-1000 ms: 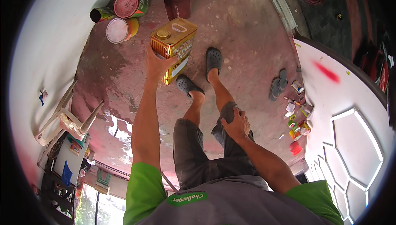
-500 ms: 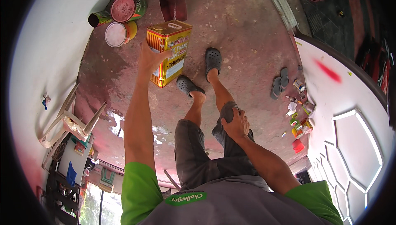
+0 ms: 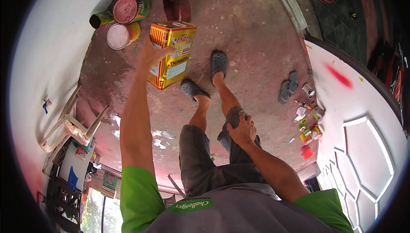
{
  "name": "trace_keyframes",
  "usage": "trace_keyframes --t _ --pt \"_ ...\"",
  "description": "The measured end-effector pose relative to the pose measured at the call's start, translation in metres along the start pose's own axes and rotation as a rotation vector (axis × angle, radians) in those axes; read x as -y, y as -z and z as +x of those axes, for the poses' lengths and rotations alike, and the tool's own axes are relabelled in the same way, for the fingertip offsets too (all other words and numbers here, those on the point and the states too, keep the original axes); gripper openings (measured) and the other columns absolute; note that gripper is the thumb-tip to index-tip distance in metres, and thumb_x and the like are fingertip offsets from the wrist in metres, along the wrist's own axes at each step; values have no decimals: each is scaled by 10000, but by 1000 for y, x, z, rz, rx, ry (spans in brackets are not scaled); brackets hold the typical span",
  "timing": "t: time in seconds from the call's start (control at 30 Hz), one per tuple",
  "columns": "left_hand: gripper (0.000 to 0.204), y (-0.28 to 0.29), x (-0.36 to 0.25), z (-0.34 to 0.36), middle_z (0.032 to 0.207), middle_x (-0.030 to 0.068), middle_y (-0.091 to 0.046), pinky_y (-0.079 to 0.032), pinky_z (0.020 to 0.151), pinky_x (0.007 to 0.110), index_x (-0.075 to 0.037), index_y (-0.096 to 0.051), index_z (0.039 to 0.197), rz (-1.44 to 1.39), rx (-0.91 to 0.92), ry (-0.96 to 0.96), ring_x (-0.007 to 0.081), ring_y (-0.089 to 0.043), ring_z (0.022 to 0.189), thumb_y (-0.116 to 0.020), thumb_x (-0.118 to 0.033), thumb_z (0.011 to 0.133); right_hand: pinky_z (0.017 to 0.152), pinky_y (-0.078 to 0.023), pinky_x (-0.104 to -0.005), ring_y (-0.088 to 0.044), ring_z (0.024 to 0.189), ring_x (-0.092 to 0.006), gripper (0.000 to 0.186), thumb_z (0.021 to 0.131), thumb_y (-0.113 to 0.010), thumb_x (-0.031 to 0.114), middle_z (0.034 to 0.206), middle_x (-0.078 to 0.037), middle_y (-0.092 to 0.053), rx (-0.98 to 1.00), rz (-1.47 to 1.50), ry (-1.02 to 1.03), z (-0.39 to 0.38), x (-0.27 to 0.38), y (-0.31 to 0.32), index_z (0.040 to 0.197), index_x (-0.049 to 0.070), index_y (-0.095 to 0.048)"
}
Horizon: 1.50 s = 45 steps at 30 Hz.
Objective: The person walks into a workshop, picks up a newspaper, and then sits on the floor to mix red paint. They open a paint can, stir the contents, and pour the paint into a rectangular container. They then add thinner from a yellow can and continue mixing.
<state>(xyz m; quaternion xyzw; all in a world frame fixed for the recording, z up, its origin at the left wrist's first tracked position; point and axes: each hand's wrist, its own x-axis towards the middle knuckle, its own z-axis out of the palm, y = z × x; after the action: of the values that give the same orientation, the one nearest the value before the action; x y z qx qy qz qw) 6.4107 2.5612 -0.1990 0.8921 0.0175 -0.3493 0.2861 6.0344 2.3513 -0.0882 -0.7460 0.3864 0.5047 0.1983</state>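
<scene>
A tall rectangular metal can (image 3: 181, 51), yellow with red edges, is in front of me, tilted a little. My left hand (image 3: 150, 58) clasps its left side, the thumb across the front face and the other fingers hidden behind. Whether the can's base touches the floor I cannot tell. My right hand (image 3: 242, 130) lies over my right knee (image 3: 234, 115), with the thumb apart and the fingers bent over the dark shorts.
Paint cans (image 3: 124, 10) cluster by the left wall, next to a dark red container (image 3: 177, 4). A plastic chair (image 3: 77, 126) lies tipped at left. Grey flip-flops (image 3: 288, 88) and several small items (image 3: 305, 130) lie along the right wall.
The can and my left hand have shifted slightly left in the picture, and the can's front face has turned a little more toward me. My right hand stays on the knee.
</scene>
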Motion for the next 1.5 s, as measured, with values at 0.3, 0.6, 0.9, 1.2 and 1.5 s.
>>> trace_keyframes --t 0.3,0.6,0.9,1.2,1.5 --pt "944 16 -25 9 1220 196 -708 -519 1017 412 35 -494 1366 -8 111 82 306 -705 1102 -919 -390 638 1071 -475 -553 -549 1299 -450 775 859 -755 421 1447 -231 -500 -1 38 5 0 -1 5 1512 96 -494" --pt "945 25 -33 24 1266 190 -703 -512 1045 423 5 -476 1388 6 199 112 309 -697 1147 -908 -411 658 1048 -496 -552 -573 1262 -462 795 840 -770 435 1409 -246 -519 -27 32 9 3 -5 -1 1506 88 -508" --pt "948 26 -37 32 1278 171 -695 -500 1053 426 -4 -464 1422 23 227 98 299 -687 1151 -891 -396 672 1045 -501 -529 -567 1270 -445 800 856 -749 432 1437 -234 -499 9 22 3 5 -6 1 1529 89 -484" --pt "924 25 -25 39 1264 171 -690 -497 1044 427 6 -462 1422 -45 225 105 295 -685 1134 -889 -358 688 1053 -492 -536 -558 1284 -445 787 872 -736 432 1449 -233 -489 23 28 3 5 -7 1 1534 95 -476" --pt "920 24 -15 47 1266 184 -683 -488 1066 431 15 -459 1417 -18 234 121 304 -675 1156 -892 -347 690 1065 -485 -542 -552 1301 -447 787 874 -733 433 1458 -242 -484 33 35 4 5 -9 0 1535 91 -477"
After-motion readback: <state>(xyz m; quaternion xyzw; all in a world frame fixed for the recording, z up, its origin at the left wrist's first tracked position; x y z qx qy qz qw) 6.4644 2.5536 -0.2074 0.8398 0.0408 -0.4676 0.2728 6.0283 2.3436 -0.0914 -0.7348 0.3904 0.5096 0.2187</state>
